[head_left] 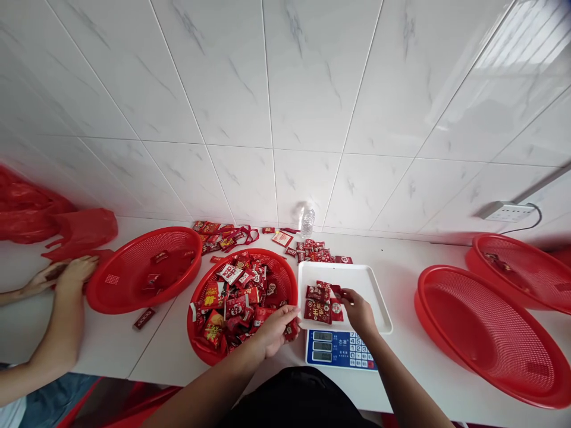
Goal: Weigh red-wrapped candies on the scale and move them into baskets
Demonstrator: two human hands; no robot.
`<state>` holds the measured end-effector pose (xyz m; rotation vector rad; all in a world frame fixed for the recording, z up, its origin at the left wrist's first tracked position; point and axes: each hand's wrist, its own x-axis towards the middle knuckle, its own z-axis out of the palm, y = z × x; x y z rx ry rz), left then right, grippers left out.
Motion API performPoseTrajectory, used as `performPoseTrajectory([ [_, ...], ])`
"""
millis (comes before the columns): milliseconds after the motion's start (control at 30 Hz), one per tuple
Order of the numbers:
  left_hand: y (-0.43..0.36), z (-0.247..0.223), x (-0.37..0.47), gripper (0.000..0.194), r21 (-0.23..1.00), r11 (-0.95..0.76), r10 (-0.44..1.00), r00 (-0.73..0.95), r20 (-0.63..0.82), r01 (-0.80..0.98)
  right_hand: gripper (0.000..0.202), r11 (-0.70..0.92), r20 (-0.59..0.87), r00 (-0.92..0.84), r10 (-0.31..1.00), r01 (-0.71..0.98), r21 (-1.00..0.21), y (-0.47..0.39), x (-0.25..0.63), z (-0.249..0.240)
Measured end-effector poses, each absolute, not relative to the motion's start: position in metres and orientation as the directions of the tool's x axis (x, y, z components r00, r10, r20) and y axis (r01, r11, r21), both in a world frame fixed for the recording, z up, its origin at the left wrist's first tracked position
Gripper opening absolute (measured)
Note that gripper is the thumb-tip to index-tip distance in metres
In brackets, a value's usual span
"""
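Observation:
My left hand is at the right rim of a red plastic basket heaped with red candy packets. Its fingers are closed on a small red packet that they partly cover. Over the white tray of a digital scale, my right hand pinches another small red packet. Several red packets lie together on the left part of the tray, just beside my right fingertips. Below the tray is the blue panel with its display and keys; the digits are too small to read.
Loose red packets and a clear bottle stand along the tiled wall. At left, a co-worker's hands are beside a basket with few packets. Two more baskets stand at right, below a power strip.

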<state>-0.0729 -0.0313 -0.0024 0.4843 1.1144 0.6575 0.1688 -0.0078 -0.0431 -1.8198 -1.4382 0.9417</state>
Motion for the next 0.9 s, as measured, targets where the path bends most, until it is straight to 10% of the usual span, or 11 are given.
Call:
performPoseTrajectory([
  [367, -0.03, -0.001, -0.084, 0.031, 0.541, 0.746, 0.661, 0.334, -0.672, -0.388, 0.036, -0.062, 0.014, 0.107, 0.994, 0.67, -0.739, -0.03, 0.165, -0.068],
  [667, -0.044, 0.0, -0.061, 0.025, 0.851, 0.521, 0.756, 0.424, -0.498, 0.068, 0.053, -0.321, -0.315, -0.305, 0.899, 0.033, -0.947, -0.069, 0.108, -0.027],
  [900, -0.047, -0.007, -0.052, 0.025, 0.882, 0.442, 0.743, 0.484, -0.463, 0.164, 0.05, -0.419, -0.406, -0.213, 0.889, -0.019, -0.908, -0.075, 0.109, -0.039],
])
